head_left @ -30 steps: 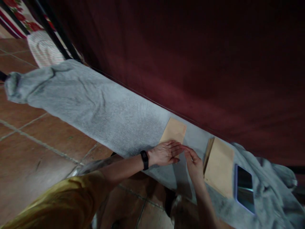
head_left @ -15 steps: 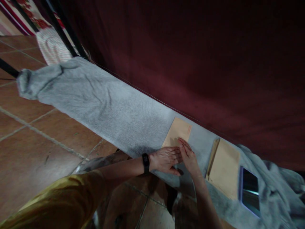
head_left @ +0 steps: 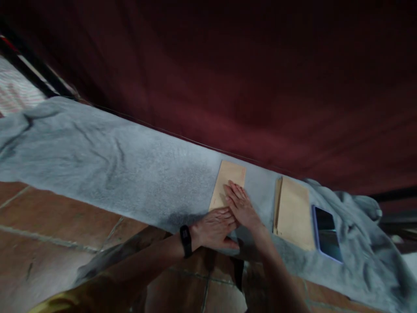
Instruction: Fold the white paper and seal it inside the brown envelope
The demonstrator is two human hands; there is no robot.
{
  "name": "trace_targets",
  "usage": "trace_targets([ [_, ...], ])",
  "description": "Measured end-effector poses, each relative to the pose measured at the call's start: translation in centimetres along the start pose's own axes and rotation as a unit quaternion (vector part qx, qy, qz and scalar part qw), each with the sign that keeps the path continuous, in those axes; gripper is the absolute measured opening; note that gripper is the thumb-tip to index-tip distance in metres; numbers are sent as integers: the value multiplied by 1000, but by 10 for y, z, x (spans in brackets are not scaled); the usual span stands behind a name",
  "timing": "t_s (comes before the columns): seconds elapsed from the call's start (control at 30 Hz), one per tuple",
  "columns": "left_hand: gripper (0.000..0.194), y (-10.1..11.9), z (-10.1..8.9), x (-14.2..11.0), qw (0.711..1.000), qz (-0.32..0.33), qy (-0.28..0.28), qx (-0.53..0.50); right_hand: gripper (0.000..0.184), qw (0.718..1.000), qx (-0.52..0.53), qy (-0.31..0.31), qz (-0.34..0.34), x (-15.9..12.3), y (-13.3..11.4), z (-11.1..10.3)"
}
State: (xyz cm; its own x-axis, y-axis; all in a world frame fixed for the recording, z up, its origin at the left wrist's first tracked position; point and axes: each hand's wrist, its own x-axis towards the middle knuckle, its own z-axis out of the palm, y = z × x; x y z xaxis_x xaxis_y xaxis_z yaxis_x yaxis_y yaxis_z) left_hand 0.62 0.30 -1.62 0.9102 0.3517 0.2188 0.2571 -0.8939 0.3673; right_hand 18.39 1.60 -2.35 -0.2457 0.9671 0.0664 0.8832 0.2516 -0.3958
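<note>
A tan envelope (head_left: 230,178) lies flat on a grey cloth (head_left: 130,169) that covers a long narrow surface. My right hand (head_left: 241,206) rests flat on the envelope, fingers stretched out and pressed down. My left hand (head_left: 213,228), with a black wristband, lies flat on the envelope's near end, fingers extended and touching the right hand. A small stack of tan envelopes (head_left: 293,212) sits to the right, apart from both hands.
A phone (head_left: 326,234) with a pale case lies right of the envelope stack. Dark red fabric (head_left: 260,87) hangs behind the surface. The grey cloth bunches up at the far right (head_left: 361,226). Brown floor tiles (head_left: 48,226) run along the near side.
My right hand slid forward onto the envelope and flattened out. My left hand drew back to the near end. The view swung left.
</note>
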Motion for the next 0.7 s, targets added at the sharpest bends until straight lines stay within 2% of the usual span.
trace_targets([
  [0.27,79,5,-15,0,999,26,-33,-29,52,996,-75,21,38,12,-1,3],
  [0.47,80,5,-15,0,998,30,-44,-22,54,980,-145,104,88,22,4,17],
  [0.7,81,5,-15,0,998,46,-41,-1,58,967,-159,169,109,27,10,27],
])
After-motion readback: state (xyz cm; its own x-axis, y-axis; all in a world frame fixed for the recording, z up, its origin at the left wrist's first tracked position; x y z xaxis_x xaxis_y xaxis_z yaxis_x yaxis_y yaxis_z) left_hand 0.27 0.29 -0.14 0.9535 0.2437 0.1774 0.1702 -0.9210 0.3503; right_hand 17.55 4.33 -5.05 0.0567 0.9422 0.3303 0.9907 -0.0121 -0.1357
